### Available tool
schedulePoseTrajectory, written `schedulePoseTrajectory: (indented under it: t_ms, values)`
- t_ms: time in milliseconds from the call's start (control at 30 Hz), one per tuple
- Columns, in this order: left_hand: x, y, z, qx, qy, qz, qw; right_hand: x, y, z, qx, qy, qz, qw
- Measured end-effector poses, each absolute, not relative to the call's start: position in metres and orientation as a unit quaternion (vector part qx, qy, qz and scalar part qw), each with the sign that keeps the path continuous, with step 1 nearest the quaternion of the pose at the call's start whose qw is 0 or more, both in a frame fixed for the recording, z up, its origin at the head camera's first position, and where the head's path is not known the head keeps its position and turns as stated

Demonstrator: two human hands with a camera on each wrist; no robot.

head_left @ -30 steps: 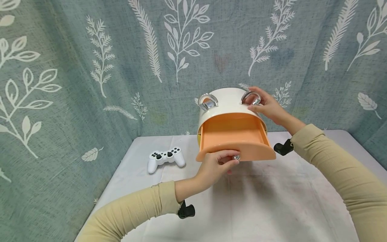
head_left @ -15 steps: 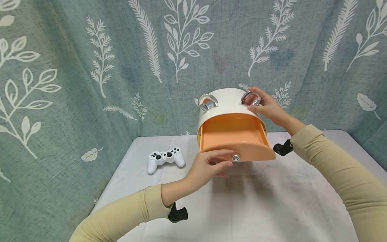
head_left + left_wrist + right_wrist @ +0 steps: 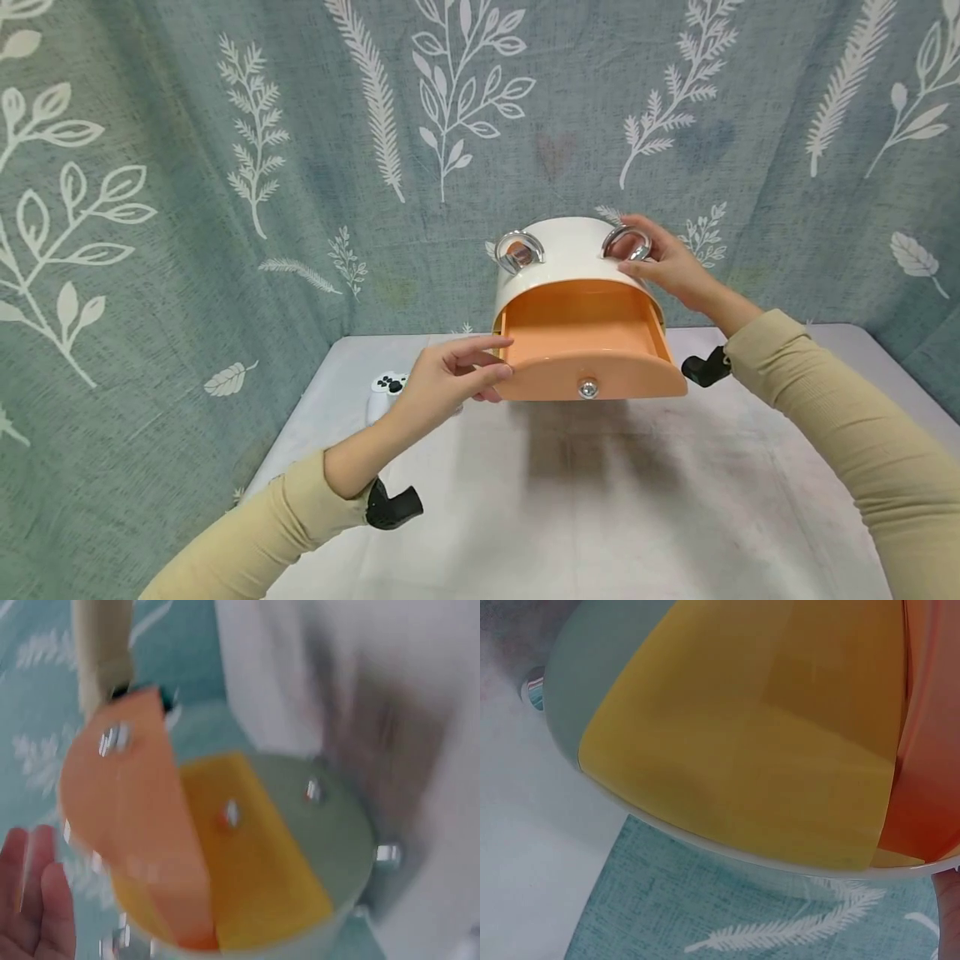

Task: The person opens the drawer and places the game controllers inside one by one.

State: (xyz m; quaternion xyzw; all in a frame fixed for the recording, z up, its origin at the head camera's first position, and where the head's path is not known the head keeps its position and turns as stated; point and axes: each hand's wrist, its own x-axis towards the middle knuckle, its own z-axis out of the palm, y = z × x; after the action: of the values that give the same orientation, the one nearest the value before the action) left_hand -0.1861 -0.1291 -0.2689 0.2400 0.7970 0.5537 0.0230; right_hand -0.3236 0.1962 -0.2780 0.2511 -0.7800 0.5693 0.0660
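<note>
A small rounded white drawer cabinet (image 3: 573, 250) stands on the table with its orange top drawer (image 3: 630, 375) pulled out. Nothing shows inside the drawer. A round silver knob (image 3: 588, 388) sits on the drawer front. My left hand (image 3: 442, 375) is at the drawer's left front corner, fingers loosely bent and holding nothing; whether the fingertips touch the edge I cannot tell. With its thumb in front and fingers behind, my right hand (image 3: 671, 265) holds the right silver ring (image 3: 627, 243) on the cabinet's top. Yellow (image 3: 255, 855) and green (image 3: 322, 825) drawer fronts show in the blurred left wrist view.
A white game controller (image 3: 382, 396) lies left of the cabinet, mostly hidden behind my left hand and forearm. The left silver ring (image 3: 519, 252) stands on the cabinet's top. A blue-green leaf-patterned curtain (image 3: 420, 167) hangs behind the white-covered table (image 3: 600, 517).
My left hand has let go of the drawer's knob and moved left to the drawer's corner, now covering part of the controller. The right hand and the pulled-out drawer have stayed put.
</note>
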Motion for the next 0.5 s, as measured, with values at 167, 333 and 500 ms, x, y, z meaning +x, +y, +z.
schedulePoseTrajectory:
  t_ms: [167, 333, 500]
  values:
    - [-0.209, -0.157, -0.267, 0.227, 0.818, 0.528, -0.002, -0.323, 0.196, -0.278, 0.248, -0.784, 0.564, 0.067]
    - [-0.232, -0.185, -0.279, 0.209, 0.818, 0.535, 0.016, -0.324, 0.196, -0.278, 0.247, -0.787, 0.561, 0.067]
    - [-0.251, -0.211, -0.296, 0.215, 0.826, 0.521, 0.025, -0.323, 0.197, -0.278, 0.244, -0.79, 0.558, 0.067]
